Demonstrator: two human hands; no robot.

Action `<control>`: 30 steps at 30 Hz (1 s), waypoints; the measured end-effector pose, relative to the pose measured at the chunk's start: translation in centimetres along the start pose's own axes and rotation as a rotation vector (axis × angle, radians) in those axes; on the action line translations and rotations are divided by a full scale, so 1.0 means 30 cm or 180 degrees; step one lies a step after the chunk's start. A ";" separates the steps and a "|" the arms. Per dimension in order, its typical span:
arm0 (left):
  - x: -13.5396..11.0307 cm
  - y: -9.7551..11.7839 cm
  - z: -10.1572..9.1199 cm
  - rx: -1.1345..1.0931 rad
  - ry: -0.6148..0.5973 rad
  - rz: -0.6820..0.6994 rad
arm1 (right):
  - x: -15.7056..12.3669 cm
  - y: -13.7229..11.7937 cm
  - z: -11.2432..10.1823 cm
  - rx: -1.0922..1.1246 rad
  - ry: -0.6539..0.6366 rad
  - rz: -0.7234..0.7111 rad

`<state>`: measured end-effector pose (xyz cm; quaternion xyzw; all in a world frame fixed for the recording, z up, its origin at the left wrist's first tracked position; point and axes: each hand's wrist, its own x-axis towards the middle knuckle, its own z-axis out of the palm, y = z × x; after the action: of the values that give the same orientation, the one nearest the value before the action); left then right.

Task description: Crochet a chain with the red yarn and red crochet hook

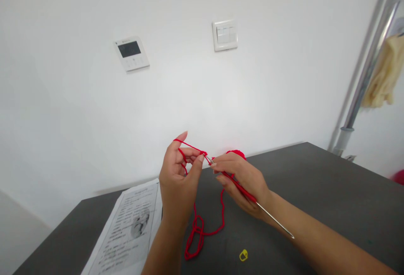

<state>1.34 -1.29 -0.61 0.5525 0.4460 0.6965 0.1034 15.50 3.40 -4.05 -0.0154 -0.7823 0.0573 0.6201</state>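
Note:
My right hand (244, 180) is closed round a crochet hook (240, 187) with a red grip and a bare metal end that reaches back past the wrist. Its tip meets a small piece of red crochet work (204, 153). My left hand (180, 170) pinches that piece between thumb and a finger. Red yarn (191, 145) runs taut from the raised index finger to the hook tip and also loops round other fingers. Partly hidden behind my right hand is a red yarn ball (236, 153). Slack yarn (202, 234) lies in loops on the table below.
A printed sheet (126, 228) lies on the dark table (315, 191) at left. Near the front is a yellow stitch marker (243, 255). The white wall behind carries a screen panel (131, 54) and a switch (225, 35). A metal pole (368, 73) stands at right by cream cloth (383, 73).

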 end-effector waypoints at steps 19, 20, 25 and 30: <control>-0.003 0.004 -0.001 -0.0647 -0.0274 -0.0344 | 0.005 0.003 -0.016 0.0269 0.0019 0.0172; -0.003 0.003 -0.006 -0.0650 -0.0321 -0.0341 | 0.009 0.003 -0.020 0.0256 -0.0027 0.0105; 0.001 0.007 -0.033 -0.0669 -0.0562 -0.0572 | 0.027 0.005 -0.048 0.0208 -0.0242 -0.0151; 0.017 0.001 -0.050 -0.0838 -0.0825 -0.0807 | 0.035 0.006 -0.062 0.0178 -0.0316 -0.0239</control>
<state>-0.12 -1.74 -0.23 0.5586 0.4002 0.6533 0.3178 17.05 3.82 -2.65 0.0341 -0.8102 0.0565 0.5824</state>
